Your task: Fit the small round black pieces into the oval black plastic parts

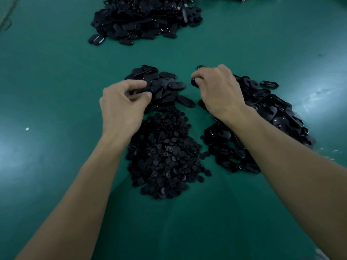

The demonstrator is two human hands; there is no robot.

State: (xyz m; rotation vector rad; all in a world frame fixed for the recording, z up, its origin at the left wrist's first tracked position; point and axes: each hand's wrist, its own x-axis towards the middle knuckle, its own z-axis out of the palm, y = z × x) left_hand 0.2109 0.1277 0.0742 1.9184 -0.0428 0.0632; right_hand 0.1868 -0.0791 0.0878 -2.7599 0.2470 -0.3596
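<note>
Nope, no text, label, brand or number I can read anywhere in this one. The oval parts (165, 85) and round pieces (165, 152) are just dark black, and no marking on them is legible.
</note>
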